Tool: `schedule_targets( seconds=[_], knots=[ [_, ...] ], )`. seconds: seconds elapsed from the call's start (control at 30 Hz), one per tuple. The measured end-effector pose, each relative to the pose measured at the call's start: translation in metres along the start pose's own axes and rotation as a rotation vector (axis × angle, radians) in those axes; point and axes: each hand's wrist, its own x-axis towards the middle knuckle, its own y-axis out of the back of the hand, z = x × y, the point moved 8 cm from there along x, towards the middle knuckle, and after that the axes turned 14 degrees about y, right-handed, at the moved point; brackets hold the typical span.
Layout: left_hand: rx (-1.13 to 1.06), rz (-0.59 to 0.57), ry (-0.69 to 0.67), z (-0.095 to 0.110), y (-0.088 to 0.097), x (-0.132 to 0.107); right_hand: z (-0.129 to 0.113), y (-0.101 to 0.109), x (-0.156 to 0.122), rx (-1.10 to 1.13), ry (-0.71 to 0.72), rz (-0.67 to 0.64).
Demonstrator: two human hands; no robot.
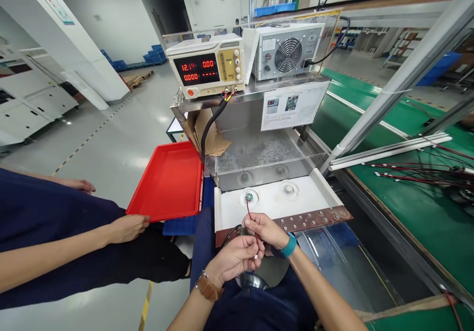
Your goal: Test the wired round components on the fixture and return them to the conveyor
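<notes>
A small round green circuit board [249,197] sits in the left round seat of a white fixture [268,197]. From it a thin red cable [248,209] runs toward me and ends in a small white connector [256,256]. My right hand [264,229], with a teal band on its wrist, pinches the cable partway along. Closer to me, my left hand [237,258], wearing a brown watch strap, has its fingers closed on the cable near the connector. Both hands are almost touching, just in front of a brown strip [311,219] with metal contacts.
A power supply [207,66] with red digits and a grey fan unit [289,52] stand on the metal shelf behind. At left, a co-worker's hand [129,228] holds a red tray [166,180]. Loose red-black cables [414,170] lie on the green bench at right.
</notes>
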Motion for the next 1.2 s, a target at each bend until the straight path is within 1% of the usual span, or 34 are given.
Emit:
schedule_targets(
  seconds=[0.07,0.13,0.2,0.23,0.3,0.37,0.43,0.53,0.6,0.83,1.1,1.2],
  knots=[
    [0.067,0.041,-0.075,0.018,0.005,0.006,0.004,0.022,0.004,-0.095,0.016,0.095],
    [0.184,0.154,-0.200,0.042,0.014,0.012,0.003,0.055,0.004,-0.255,0.056,0.261],
    [0.365,0.335,-0.351,0.065,0.024,0.020,-0.002,0.088,-0.002,-0.453,0.100,0.431],
    [0.464,0.438,-0.414,0.074,0.029,0.024,-0.004,0.100,-0.005,-0.543,0.113,0.489],
    [0.620,0.611,-0.488,0.085,0.037,0.034,-0.006,0.112,-0.011,-0.664,0.128,0.535],
    [0.697,0.711,-0.495,0.087,0.044,0.044,-0.006,0.113,-0.013,-0.722,0.138,0.519],
    [0.730,0.772,-0.487,0.087,0.049,0.051,-0.005,0.108,-0.012,-0.766,0.139,0.474],
    [0.796,0.865,-0.485,0.088,0.051,0.051,-0.005,0.101,-0.011,-0.830,0.129,0.423],
    [0.834,0.900,-0.472,0.088,0.052,0.050,-0.005,0.101,-0.010,-0.843,0.123,0.412],
    [0.871,0.953,-0.431,0.082,0.055,0.053,-0.003,0.102,-0.010,-0.866,0.109,0.396],
    [0.921,0.948,-0.424,0.080,0.056,0.056,-0.005,0.101,-0.011,-0.891,0.107,0.386],
    [0.943,0.962,-0.416,0.079,0.055,0.056,-0.005,0.101,-0.011,-0.889,0.106,0.384]
  ],
)
